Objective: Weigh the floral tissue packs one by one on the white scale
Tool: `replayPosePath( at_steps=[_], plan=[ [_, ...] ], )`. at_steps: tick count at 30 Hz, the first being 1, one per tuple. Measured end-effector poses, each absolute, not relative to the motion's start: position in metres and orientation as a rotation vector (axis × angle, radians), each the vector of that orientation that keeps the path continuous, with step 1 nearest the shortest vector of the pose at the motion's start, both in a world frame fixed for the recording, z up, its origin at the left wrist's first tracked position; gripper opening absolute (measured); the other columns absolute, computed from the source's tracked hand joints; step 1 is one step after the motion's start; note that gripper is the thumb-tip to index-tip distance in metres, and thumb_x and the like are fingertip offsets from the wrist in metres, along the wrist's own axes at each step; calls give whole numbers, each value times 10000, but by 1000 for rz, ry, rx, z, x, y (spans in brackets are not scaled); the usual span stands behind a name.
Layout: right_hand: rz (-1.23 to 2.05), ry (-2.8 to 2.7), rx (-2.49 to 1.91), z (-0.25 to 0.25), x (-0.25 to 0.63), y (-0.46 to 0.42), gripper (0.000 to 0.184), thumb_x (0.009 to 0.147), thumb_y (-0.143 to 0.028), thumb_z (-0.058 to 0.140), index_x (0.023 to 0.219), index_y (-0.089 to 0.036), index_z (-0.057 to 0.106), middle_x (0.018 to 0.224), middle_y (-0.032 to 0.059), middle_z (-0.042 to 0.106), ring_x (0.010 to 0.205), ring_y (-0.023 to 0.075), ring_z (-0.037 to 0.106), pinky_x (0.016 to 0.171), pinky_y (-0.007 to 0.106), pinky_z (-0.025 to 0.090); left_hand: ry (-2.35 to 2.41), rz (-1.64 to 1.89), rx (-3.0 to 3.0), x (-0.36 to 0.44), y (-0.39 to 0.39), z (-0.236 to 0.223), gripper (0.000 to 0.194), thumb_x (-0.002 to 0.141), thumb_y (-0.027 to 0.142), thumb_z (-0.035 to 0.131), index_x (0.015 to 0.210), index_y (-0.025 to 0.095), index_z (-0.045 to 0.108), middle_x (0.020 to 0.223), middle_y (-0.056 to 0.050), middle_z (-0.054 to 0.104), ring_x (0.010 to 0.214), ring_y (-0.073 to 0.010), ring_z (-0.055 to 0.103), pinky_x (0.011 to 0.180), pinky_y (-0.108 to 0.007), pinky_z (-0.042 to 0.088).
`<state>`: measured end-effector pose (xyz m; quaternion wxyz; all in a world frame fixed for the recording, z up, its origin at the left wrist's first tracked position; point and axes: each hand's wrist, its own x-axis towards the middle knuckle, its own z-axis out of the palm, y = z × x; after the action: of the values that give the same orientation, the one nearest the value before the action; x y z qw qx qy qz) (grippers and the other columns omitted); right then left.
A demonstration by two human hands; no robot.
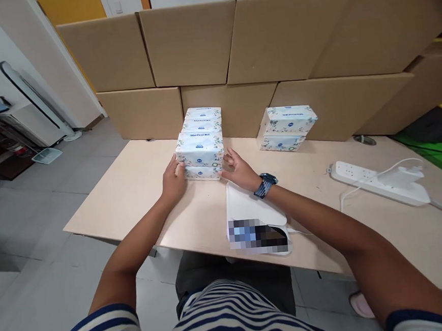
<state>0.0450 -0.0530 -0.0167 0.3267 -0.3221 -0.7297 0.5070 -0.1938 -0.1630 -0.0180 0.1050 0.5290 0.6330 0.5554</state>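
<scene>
Soft-pack tissues (200,149) in white wrappers with a floral print are stacked two high at the front of a row on the table. My left hand (173,179) is against the left side of this front stack, its fingers partly hidden behind the edge. On the opposite side, my right hand (240,170) has its thumb at the lower pack's corner and its fingers curved along the side. Between them the two hands hold the stack, which rests on the table. More tissue packs (203,124) stand in line behind it. A watch (266,184) is on my right wrist.
Two more stacked tissue packs (288,124) stand to the right, near the wall of cardboard boxes (192,45) along the table's back. A white flat device (254,203) with a blurred-out area lies near the front edge. A power strip (377,183) with cables lies at right.
</scene>
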Motion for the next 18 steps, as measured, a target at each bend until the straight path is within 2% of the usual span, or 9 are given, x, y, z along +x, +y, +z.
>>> replayPosePath(
  at_steps=[5, 10, 12, 14, 16, 18],
  plan=[
    [1420, -1871, -813, -18, 45, -53, 1331, 700, -456, 923, 1777, -166, 195, 1822, 218, 337, 1733, 331, 291, 1412, 557, 260, 1880, 1643, 1585, -196, -160, -20, 486, 1069, 564, 530, 1274, 205, 786, 1630, -127, 648, 1593, -304, 551, 1373, -504, 409],
    [1449, -1853, -835, -21, 50, -50, 1335, 648, -507, 957, 1753, -183, 281, 1802, 223, 385, 1721, 359, 321, 1370, 585, 340, 1872, 1625, 1595, -193, -160, -23, 519, 1074, 598, 515, 1310, 206, 761, 1623, -142, 644, 1607, -307, 527, 1389, -497, 383],
    [1437, -1842, -864, -23, 56, -48, 1350, 627, -513, 968, 1749, -183, 291, 1788, 239, 404, 1712, 374, 336, 1347, 605, 368, 1893, 1632, 1555, -193, -158, -26, 566, 1039, 648, 571, 1380, 220, 717, 1706, -144, 552, 1663, -316, 442, 1424, -505, 312],
    [1392, -1815, -908, -25, 64, -43, 1334, 631, -501, 960, 1748, -204, 295, 1808, 228, 369, 1721, 378, 309, 1335, 619, 378, 1931, 1658, 1481, -196, -155, -29, 708, 986, 718, 628, 1500, 232, 622, 1801, -150, 404, 1722, -329, 324, 1450, -517, 237],
    [1267, -1742, -981, -27, 74, -36, 1258, 649, -484, 937, 1729, -233, 344, 1835, 192, 323, 1729, 372, 282, 1339, 604, 378, 1960, 1710, 1446, -201, -154, -32, 861, 967, 777, 614, 1616, 227, 485, 1856, -175, 255, 1757, -343, 223, 1451, -542, 213],
    [1123, -1638, -1060, -30, 86, -24, 1174, 683, -483, 902, 1707, -235, 383, 1845, 174, 303, 1730, 356, 275, 1357, 568, 361, 1964, 1805, 1594, -206, -155, -33, 885, 992, 775, 571, 1664, 228, 391, 1878, -185, 131, 1773, -355, 150, 1444, -569, 208]
  ],
)
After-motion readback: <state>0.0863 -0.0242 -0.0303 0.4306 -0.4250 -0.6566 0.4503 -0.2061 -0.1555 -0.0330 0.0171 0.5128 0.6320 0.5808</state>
